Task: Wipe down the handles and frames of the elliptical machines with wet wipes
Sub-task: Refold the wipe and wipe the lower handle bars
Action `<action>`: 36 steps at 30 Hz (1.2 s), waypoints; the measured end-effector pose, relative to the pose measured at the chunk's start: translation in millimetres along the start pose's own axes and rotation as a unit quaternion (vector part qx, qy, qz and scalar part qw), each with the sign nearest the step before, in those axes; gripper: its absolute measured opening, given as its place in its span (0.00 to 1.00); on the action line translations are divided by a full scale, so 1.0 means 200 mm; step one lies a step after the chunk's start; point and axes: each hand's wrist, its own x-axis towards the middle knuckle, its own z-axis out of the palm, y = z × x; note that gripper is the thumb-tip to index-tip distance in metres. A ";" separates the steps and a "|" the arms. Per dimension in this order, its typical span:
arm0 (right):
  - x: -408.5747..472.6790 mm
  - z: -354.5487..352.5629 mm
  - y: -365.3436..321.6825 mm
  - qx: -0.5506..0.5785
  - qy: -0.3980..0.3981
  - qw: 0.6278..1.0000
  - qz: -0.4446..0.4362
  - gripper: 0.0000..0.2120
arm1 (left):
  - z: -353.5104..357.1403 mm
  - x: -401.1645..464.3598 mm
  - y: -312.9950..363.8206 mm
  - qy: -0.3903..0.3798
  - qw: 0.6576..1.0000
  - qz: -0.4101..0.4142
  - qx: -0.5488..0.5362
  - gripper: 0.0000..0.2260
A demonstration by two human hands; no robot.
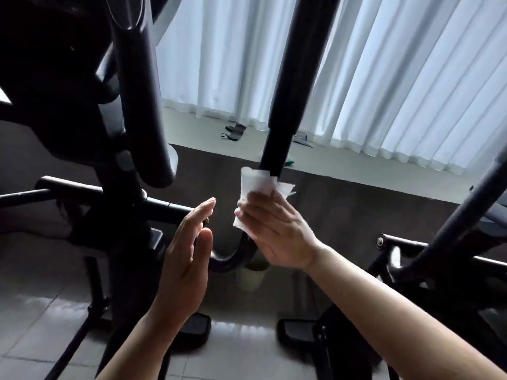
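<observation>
A black elliptical handle bar (290, 91) runs down the middle of the view and curves away below my hands. My right hand (277, 231) grips the bar just under its thick foam sleeve, with a white wet wipe (255, 182) wrapped between palm and tube; the wipe's edges stick out above my fingers. My left hand (189, 256) hovers a little to the left of the bar with straight fingers, holding nothing and touching nothing. A second black handle (142, 100) hangs at the left.
The machine's dark console and frame (63, 111) fill the left side. Another machine's black bar (461, 215) rises at the right. White curtains (397, 78) hang over a pale ledge with small items (234, 131). Tiled floor and black pedals (299, 330) lie below.
</observation>
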 end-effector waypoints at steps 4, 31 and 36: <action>-0.11 0.03 -0.06 -0.023 -0.085 0.994 -0.069 0.15 | -0.03 0.00 0.00 0.008 1.000 -0.003 0.017 0.28; 0.27 -0.24 0.43 -0.204 -0.016 0.964 -0.170 0.13 | 0.01 -0.21 -0.17 0.043 0.992 -0.115 0.002 0.29; 0.24 -0.16 0.36 -0.166 -0.001 0.979 -0.120 0.12 | 0.01 -0.29 -0.18 0.034 0.990 -0.132 0.024 0.23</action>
